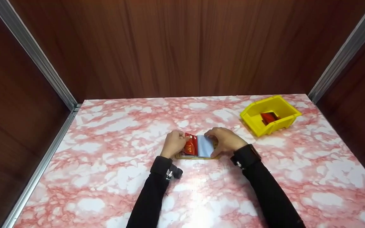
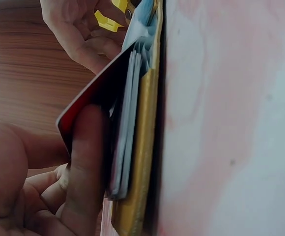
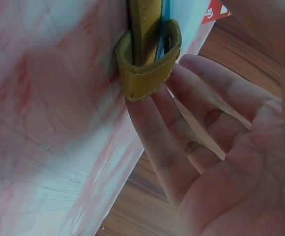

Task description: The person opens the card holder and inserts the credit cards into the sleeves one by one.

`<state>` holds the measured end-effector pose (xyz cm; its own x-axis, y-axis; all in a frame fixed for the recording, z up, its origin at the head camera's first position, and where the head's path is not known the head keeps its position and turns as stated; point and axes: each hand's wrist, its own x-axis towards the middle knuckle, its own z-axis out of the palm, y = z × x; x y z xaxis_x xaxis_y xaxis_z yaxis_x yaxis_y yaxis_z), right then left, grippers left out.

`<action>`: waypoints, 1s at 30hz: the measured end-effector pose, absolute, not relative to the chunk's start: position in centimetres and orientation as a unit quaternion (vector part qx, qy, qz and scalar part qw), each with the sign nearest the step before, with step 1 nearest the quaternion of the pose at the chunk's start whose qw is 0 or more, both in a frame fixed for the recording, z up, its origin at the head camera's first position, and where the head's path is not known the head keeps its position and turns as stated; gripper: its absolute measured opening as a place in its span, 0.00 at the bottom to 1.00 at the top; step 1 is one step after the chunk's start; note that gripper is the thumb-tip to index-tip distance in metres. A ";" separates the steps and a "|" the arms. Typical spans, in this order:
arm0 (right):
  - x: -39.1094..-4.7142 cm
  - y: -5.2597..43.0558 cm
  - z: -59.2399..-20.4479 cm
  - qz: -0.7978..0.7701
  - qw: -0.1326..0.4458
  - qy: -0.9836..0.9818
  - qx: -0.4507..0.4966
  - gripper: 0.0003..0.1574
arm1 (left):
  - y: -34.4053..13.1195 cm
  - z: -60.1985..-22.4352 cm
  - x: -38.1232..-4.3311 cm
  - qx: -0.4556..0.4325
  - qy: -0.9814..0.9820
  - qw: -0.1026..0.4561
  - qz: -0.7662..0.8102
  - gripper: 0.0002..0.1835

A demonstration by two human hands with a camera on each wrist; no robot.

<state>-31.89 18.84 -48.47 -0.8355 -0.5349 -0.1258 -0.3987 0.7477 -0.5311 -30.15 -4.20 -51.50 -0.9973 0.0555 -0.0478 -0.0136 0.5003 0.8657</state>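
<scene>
A tan card holder [image 2: 143, 128] with stitched edges lies open on the table. Its clear plastic sleeves [image 1: 205, 147] are spread to the right. My left hand [image 1: 173, 144] pinches a red card [image 1: 191, 146] with gold lettering, which tilts up from a stack of cards [image 2: 126, 132] on the holder's left side. My right hand [image 1: 228, 139] grips the holder's right end, with its thumb by the near edge and its fingers at the far edge. In the right wrist view, the fingers touch a tan strap with a snap [image 3: 147, 81].
A yellow bin [image 1: 255, 126] stands at the back right of the pink marbled table [image 1: 112, 177], with a small red and dark item [image 1: 268, 117] inside. Brown wood-grain panels [image 1: 182, 47] rise behind and on both sides.
</scene>
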 end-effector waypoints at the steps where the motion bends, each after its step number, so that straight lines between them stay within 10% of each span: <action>1: -31.9 18.8 -48.5 -0.249 0.136 0.925 -0.252 0.52 | -4.2 -51.5 -30.2 0.010 0.861 0.038 0.506 0.24; 30: -31.9 19.0 -48.7 -0.229 0.122 0.927 -0.269 0.56 | -1.5 -51.8 -29.9 0.027 0.894 -0.028 0.446 0.15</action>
